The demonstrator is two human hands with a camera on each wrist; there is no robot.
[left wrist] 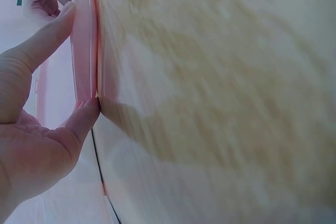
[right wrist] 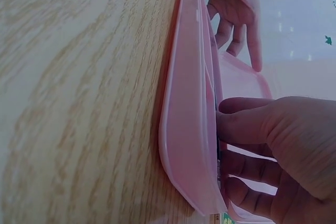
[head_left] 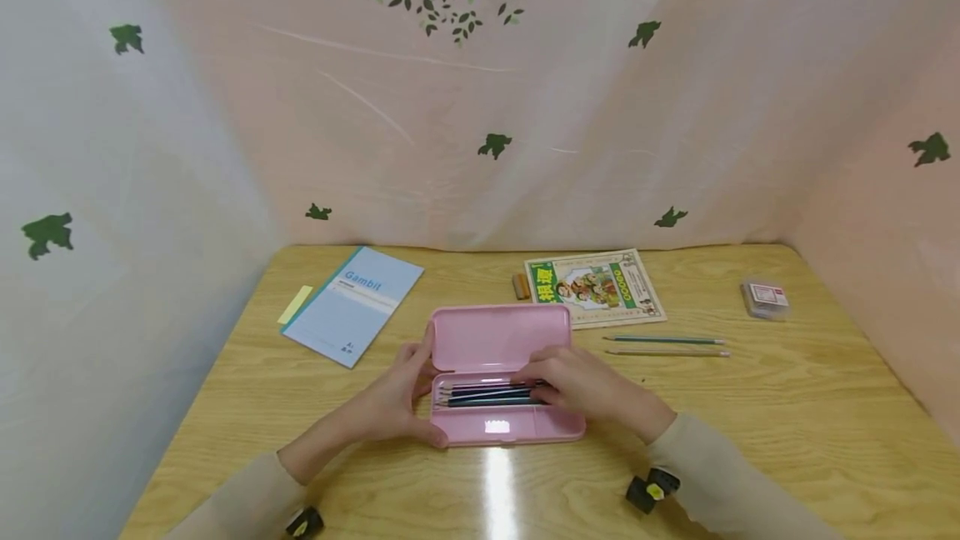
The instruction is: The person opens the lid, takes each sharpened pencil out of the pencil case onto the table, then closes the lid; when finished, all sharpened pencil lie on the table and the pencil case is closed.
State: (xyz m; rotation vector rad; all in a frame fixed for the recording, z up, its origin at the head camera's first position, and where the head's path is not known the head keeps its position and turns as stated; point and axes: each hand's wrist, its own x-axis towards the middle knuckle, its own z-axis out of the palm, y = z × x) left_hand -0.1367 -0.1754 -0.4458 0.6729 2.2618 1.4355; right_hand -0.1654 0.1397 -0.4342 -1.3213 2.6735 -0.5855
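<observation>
One pink pencil case (head_left: 498, 373) lies open on the wooden table (head_left: 787, 415), just in front of me, its lid (head_left: 498, 338) tipped back away from me. In its tray lies a bundle of dark pencils (head_left: 487, 395) side by side; I count about four, though my fingers cover their right ends. My right hand (head_left: 581, 382) rests over that end of the tray, fingers curled down onto the pencils; from the wrist view I cannot tell whether I pinch one or merely touch them. My left hand (head_left: 401, 398) braces the case's left end, thumb at the near corner and fingers up along the lid's edge, loosely cupping it.

Just right of the case lie two loose pencils (head_left: 666, 346), parallel and apart from it. Behind the lid lies one picture booklet (head_left: 596, 287) with one small brown piece (head_left: 521, 285) at its left edge. Far left lies one blue notebook (head_left: 354, 304) with a yellow slip (head_left: 296, 304) beside it. Far right sits one small clear box (head_left: 765, 299). A leaf-printed curtain (head_left: 480, 107) closes in the table on three sides.
</observation>
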